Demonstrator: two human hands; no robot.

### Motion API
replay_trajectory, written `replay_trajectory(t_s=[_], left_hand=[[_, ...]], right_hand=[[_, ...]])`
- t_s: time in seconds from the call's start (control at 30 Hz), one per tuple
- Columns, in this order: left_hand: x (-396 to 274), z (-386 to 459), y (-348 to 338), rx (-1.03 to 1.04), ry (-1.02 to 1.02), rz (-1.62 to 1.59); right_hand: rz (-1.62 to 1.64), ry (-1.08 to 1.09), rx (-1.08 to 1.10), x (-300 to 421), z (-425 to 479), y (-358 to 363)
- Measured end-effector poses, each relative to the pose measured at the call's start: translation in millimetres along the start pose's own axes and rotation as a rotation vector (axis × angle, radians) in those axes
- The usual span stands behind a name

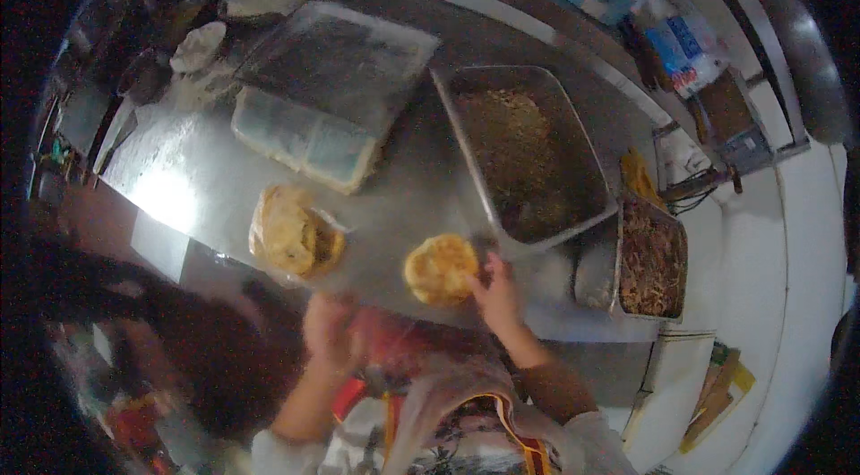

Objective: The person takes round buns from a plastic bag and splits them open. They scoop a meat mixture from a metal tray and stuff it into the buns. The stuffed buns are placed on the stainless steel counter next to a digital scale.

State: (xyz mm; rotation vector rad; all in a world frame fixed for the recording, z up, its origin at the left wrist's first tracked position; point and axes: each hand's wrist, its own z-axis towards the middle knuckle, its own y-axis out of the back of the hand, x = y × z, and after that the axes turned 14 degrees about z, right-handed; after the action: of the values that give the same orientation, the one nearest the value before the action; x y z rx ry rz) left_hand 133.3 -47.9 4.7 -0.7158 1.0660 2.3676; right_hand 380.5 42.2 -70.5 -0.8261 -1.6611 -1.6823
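Note:
A round golden-brown flatbread lies on the metal worktop near its front edge. My right hand is at the bread's right side, thumb and fingertips at its rim; whether they grip it I cannot tell. To the left, several similar flatbreads sit partly inside a clear plastic bag. Just in front of that bag, by the worktop's near edge, is my left hand, badly blurred, with its fingers not readable.
A translucent plastic container stands beyond the bagged breads. Right of it is a deep metal tray holding a brown crumbly mass. Farther right sits a smaller metal tray of dark brown shredded food. Pale dough lies at the far left.

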Motion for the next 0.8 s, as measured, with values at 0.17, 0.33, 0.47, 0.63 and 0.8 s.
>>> replay_trajectory(t_s=[0.17, 0.33, 0.47, 0.63, 0.8], left_hand=[[-24, -14, -51, 0.282, 0.394, -0.128], [-34, -38, -70, 0.416, 1.030, -0.787], [-112, -4, -61, 0.495, 1.316, -1.390], [-177, 9, -91, 0.703, 0.907, -1.599], [-234, 25, -136, 0.549, 0.610, -1.367]], right_hand=[[0.435, -0.092, 0.290, 16, -1, 8], [0.479, 0.287, 0.362, 39, -28, 61], [0.353, 0.638, 0.228, 42, -35, 120], [0.388, 0.787, 0.049, 18, -30, 169], [0.335, 0.802, 0.041, 11, -22, 217]])
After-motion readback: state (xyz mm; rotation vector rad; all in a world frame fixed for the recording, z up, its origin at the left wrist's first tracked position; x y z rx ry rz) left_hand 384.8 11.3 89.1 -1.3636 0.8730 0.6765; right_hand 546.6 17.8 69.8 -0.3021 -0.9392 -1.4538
